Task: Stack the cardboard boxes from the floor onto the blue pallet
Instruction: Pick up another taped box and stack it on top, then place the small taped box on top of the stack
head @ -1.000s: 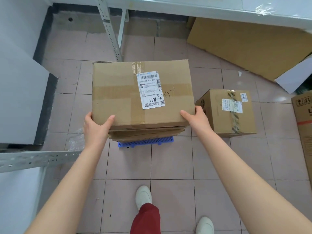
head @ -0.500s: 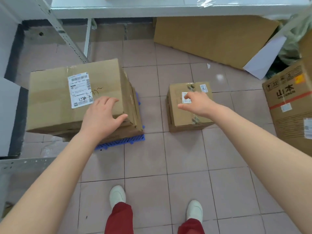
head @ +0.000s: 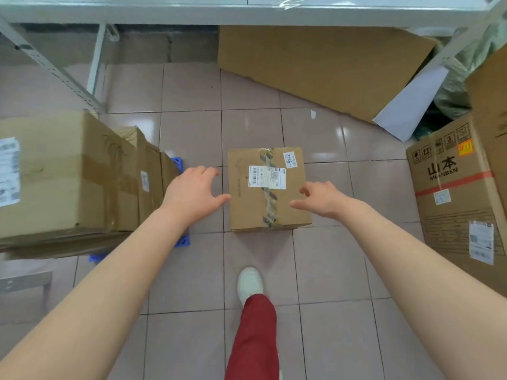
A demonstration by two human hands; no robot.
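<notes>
On the floor, a small box (head: 267, 189) labelled "5842" sits between spread, empty left hand (head: 193, 192) and right hand (head: 322, 198).

one camera only, worn on the head, looking steeply down and forward over both bare arms at the tiled floor (head: 192, 138), close above a box (head: 267, 187); wide-angle edges bend.

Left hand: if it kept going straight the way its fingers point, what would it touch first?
Most likely the small taped box on the floor. The left hand is open, its fingertips just short of the box's left side. How high it hovers is unclear, so it might meet the top edge instead.
</notes>
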